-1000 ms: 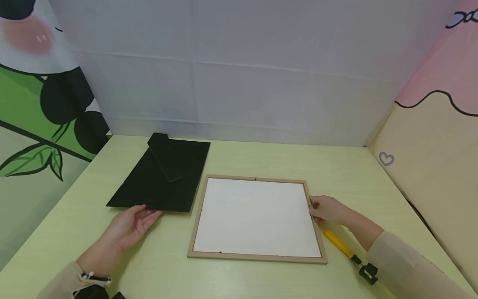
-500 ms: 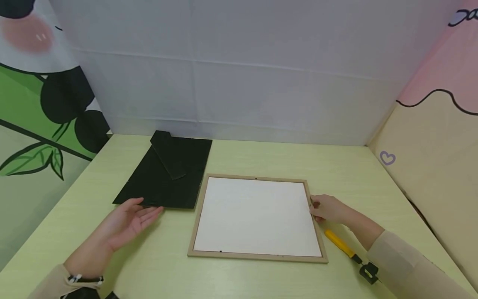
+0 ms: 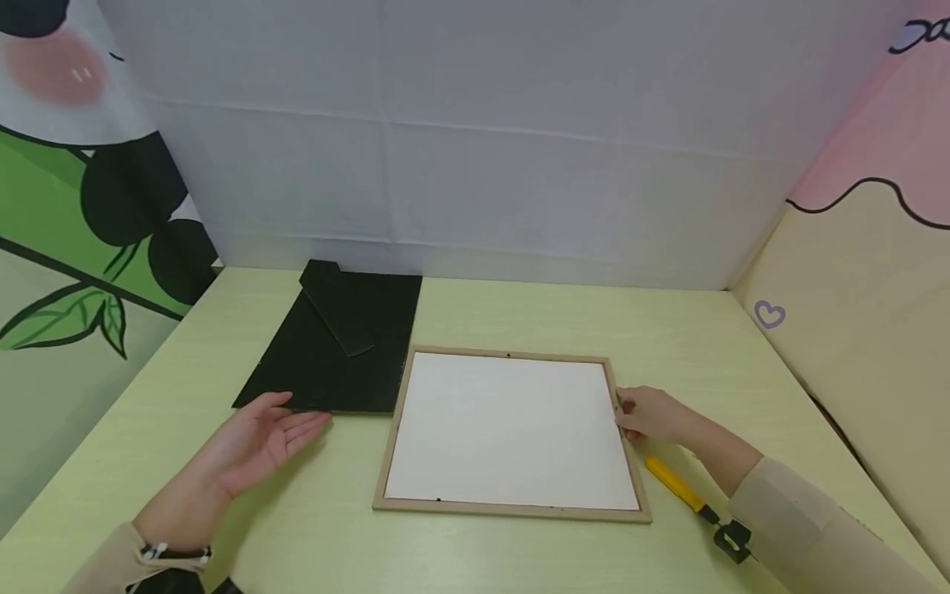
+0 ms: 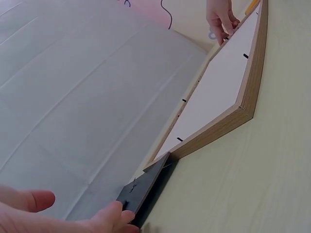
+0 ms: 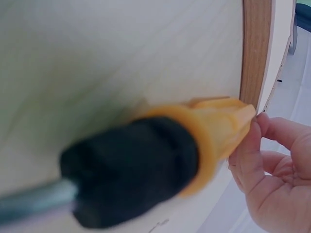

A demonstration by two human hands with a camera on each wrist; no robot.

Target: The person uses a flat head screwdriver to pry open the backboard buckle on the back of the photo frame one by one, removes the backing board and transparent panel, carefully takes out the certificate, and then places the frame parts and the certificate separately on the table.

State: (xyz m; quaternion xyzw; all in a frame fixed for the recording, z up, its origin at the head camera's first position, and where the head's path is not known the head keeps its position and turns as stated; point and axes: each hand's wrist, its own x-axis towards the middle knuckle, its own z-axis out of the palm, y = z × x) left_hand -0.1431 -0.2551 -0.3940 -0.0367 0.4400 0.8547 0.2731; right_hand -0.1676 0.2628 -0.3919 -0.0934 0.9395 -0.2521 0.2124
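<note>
The left hand (image 3: 256, 441), palm up, touches the near edge of a black backing board (image 3: 349, 379) with an easel leg (image 3: 334, 309) on it. In the left wrist view its thumb (image 4: 41, 200) stands off the board while its fingers (image 4: 114, 218) meet the edge. A wooden picture frame (image 3: 512, 513) lies back side up, with a white sheet (image 3: 512, 433) filling its opening. The board's near right corner comes right up to the frame's left side. At the frame's right side, the right hand (image 3: 653, 415) grips the edge between curled fingers and thumb.
A screwdriver with a yellow handle (image 3: 671, 481) lies on the pale table (image 3: 475, 557), right of the frame and close to the right forearm. Small dark tabs (image 4: 246, 56) stick out along the frame's inner edge. A grey-white sheet (image 3: 482, 165) hangs behind the table.
The left hand has shifted the black backing board a little to the right, closing the gap to the picture frame. The right hand and the frame stay where they were.
</note>
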